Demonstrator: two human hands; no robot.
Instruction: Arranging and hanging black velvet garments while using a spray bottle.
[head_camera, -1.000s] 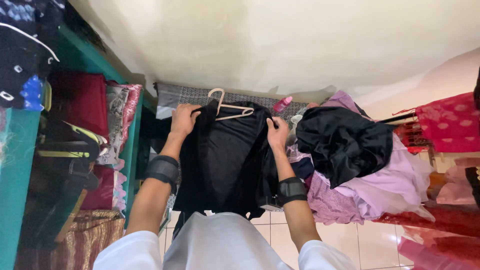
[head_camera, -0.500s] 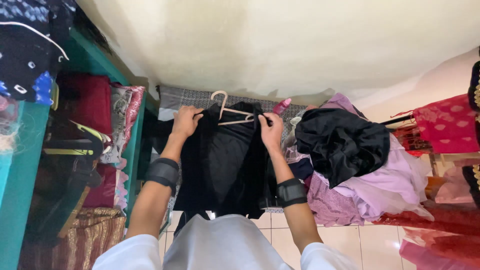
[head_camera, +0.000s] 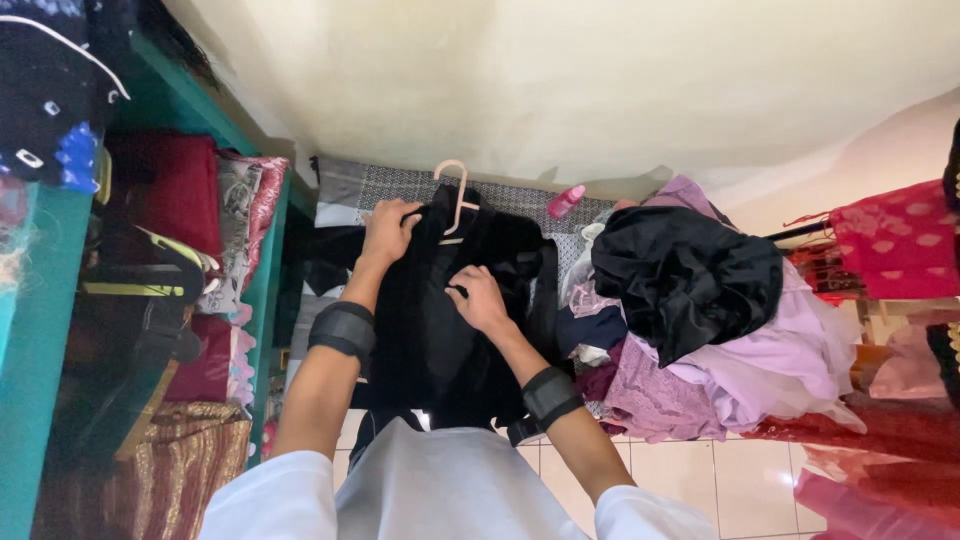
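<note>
Soft black garment (head_camera: 440, 310) on pale hanger (head_camera: 455, 195), left hand (head_camera: 388, 228) gripping shoulder, right hand (head_camera: 478, 300) pinching front.

Right: heap of lilac and purple clothes (head_camera: 770, 365), crumpled black satin cloth (head_camera: 685, 275) on top
Wall: small pink bottle (head_camera: 565, 201)
Left: green shelf (head_camera: 45, 300)

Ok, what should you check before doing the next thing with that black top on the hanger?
1. Hanger inside the black top: ok, its hook sticks out at the collar.
2. Left hand holding the shoulder: ok, gripping the cloth.
3. Right hand on the front: ok, pressing at the middle.
4. Front closed or buttoned: cannot tell, the cloth is too dark.
5. Clothes pile out of the way: not ok, it lies right against the top.
</note>
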